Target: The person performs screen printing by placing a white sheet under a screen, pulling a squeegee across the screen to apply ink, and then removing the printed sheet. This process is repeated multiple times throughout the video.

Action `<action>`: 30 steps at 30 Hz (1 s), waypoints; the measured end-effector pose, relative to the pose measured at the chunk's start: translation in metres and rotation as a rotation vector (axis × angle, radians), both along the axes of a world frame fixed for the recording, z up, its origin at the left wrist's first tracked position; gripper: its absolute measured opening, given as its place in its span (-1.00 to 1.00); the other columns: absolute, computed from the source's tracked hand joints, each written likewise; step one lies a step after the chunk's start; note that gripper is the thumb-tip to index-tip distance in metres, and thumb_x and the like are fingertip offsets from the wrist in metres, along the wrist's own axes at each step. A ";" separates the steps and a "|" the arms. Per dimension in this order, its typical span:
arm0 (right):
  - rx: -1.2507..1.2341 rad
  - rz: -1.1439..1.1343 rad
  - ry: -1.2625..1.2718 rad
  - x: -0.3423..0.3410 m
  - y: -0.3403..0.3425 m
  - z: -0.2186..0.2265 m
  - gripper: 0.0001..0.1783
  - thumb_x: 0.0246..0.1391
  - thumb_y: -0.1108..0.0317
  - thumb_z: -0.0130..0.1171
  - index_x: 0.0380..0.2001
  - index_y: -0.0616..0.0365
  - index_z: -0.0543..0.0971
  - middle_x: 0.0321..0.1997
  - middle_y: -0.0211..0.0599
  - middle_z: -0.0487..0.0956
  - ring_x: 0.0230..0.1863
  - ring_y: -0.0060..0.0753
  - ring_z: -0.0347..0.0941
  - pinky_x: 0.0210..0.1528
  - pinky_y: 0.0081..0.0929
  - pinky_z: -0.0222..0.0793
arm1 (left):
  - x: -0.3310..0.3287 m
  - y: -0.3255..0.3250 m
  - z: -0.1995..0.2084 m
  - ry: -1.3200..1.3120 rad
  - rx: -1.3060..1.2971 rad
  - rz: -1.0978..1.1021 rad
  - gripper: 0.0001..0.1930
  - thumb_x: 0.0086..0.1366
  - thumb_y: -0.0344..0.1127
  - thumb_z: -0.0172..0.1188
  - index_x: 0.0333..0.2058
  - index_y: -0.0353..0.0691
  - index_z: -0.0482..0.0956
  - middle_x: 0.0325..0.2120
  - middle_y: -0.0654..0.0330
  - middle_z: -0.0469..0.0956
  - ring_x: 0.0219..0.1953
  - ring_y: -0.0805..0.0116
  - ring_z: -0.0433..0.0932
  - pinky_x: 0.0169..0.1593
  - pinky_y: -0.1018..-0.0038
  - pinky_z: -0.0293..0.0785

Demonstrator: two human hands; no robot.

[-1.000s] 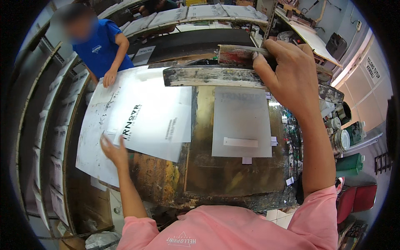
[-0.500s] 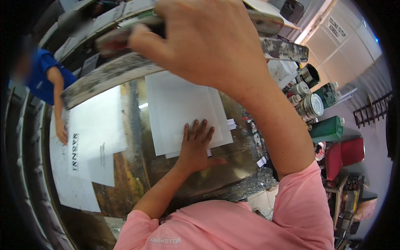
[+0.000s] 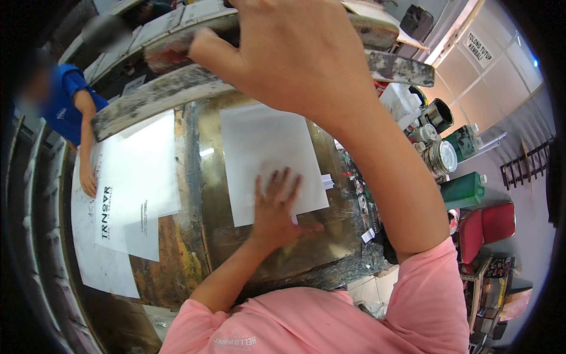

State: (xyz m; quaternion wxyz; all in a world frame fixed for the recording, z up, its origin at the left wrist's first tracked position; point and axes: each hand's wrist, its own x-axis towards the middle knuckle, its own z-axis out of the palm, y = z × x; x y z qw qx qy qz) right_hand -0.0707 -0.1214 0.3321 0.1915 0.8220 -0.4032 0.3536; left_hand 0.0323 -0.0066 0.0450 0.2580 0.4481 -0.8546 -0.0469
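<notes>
My left hand (image 3: 276, 206) lies with fingers spread on the lower part of a white sheet of paper (image 3: 268, 138). That sheet rests on a brown, glossy printing table (image 3: 318, 248), beside a small white paper tab (image 3: 327, 181) at its right edge. Raised over the far side, my right hand (image 3: 295, 53) is closed round an ink-stained wooden bar (image 3: 171, 54); its fingers are mostly hidden behind the hand. Just below it, a second ink-smeared bar (image 3: 147, 100), like a screen frame's edge, crosses above the table.
At left, a co-worker in a blue shirt (image 3: 71, 97) touches printed white sheets (image 3: 138, 171). Paint tins (image 3: 443, 156), a green jug (image 3: 463, 190) and a red chair (image 3: 495, 221) stand at right. A loose paper scrap (image 3: 368, 235) lies near the table's right edge.
The paper under my left hand showed two offset outlines before; now a single outline shows, its left edge farther right. My right hand stays raised at the bar.
</notes>
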 end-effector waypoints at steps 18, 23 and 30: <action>0.486 0.196 0.290 -0.040 -0.099 -0.258 -0.58 0.38 0.15 0.24 0.27 -0.21 0.61 0.03 -0.28 0.67 0.10 -0.02 0.60 0.33 0.12 0.41 | 0.168 0.091 -0.049 0.295 0.186 0.528 0.43 -0.34 0.40 0.71 0.45 -0.43 0.40 -0.15 0.10 0.71 -0.13 0.08 0.51 0.12 0.18 0.28; 0.490 0.161 0.280 -0.019 -0.202 -0.278 -0.60 0.35 0.09 0.30 0.20 -0.15 0.65 -0.06 -0.24 0.66 0.02 0.01 0.62 0.04 -0.02 0.57 | 0.173 0.093 -0.051 0.285 0.205 0.520 0.44 -0.33 0.43 0.68 0.44 -0.45 0.39 -0.14 0.10 0.71 -0.13 0.08 0.49 0.09 0.18 0.29; 0.401 0.067 0.230 -0.024 -0.111 -0.303 -0.55 0.26 -0.14 0.34 0.01 -0.09 0.70 -0.16 -0.25 0.62 -0.07 -0.03 0.62 -0.10 -0.02 0.58 | 0.171 0.092 -0.060 0.360 0.140 0.489 0.42 -0.33 0.39 0.70 0.44 -0.44 0.40 -0.14 0.12 0.71 -0.16 0.09 0.46 0.07 0.19 0.30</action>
